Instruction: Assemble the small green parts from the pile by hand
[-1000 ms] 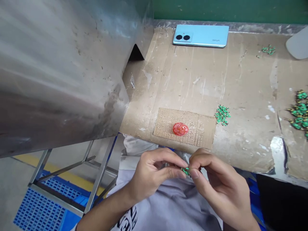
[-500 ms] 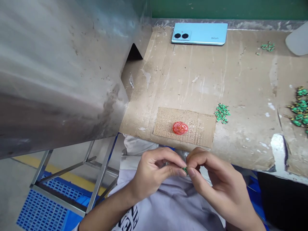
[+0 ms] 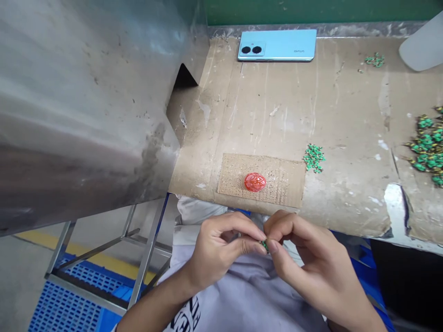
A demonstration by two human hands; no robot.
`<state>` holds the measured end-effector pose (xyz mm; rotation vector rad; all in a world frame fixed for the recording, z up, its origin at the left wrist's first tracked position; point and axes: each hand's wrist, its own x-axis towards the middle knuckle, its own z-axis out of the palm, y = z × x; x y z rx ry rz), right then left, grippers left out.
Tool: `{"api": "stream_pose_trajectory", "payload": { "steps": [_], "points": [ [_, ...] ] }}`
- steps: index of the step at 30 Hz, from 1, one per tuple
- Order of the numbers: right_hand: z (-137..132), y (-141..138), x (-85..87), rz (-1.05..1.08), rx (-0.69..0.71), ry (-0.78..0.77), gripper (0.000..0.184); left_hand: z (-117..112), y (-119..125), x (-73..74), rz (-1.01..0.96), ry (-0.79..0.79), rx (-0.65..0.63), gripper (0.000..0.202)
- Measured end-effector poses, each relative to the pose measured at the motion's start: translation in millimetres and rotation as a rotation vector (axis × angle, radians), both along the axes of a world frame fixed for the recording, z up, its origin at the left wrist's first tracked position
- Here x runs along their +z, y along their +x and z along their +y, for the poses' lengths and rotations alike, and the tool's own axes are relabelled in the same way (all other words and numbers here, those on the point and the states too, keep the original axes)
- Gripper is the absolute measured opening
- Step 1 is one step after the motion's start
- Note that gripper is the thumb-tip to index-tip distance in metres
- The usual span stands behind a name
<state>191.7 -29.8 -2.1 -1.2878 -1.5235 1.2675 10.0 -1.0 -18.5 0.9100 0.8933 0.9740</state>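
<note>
Between the fingertips of both hands, over my lap, is a small green piece (image 3: 265, 246) with a darker end; it is mostly covered. My left hand (image 3: 221, 246) pinches it between thumb and forefinger. From the other side my right hand (image 3: 311, 267) closes thumb and forefinger on it, the fingertips of both hands almost meeting. On the table in front, a glossy red oval dish (image 3: 255, 182) rests on a cardboard piece (image 3: 231, 180) flecked with tiny shiny bits. Beside the cardboard lies a small heap of green pieces with dark tips (image 3: 314, 157).
A larger pile of green and gold pieces (image 3: 427, 150) lies at the right. Farther back are a light blue phone (image 3: 277, 45), a few green pieces (image 3: 374, 60) and a whitish container (image 3: 422, 44). A big metal housing (image 3: 86, 106) fills the left, above a metal frame (image 3: 148, 249).
The view has shifted slightly, so the table things appear a little farther left and higher. Both hands keep their pinch on the small green piece, with only slight finger movement.
</note>
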Motion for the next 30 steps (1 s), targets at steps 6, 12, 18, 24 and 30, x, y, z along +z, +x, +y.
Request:
{"api": "stream_pose_trajectory", "payload": {
  "steps": [6, 12, 18, 24, 30],
  "points": [
    [0, -1, 1.2, -0.01, -0.006, 0.008, 0.014, 1, 1, -1.0, 0.03, 0.076, -0.007, 0.01],
    [3, 6, 7.1, -0.015, 0.086, -0.007, 0.014, 0, 1, -5.7, 0.07, 0.173, -0.009, 0.008],
    [6, 12, 11.9, -0.006, 0.161, -0.013, 0.012, -1, -2, -7.6, 0.055, 0.228, -0.034, 0.009],
    [7, 14, 11.1, 0.017, 0.192, -0.004, 0.012, -1, -2, -9.8, 0.033, 0.282, -0.03, 0.01],
    [7, 15, 9.6, 0.037, 0.198, -0.014, 0.01, -2, -2, -12.2, 0.006, 0.274, -0.034, 0.01]
  ]
}}
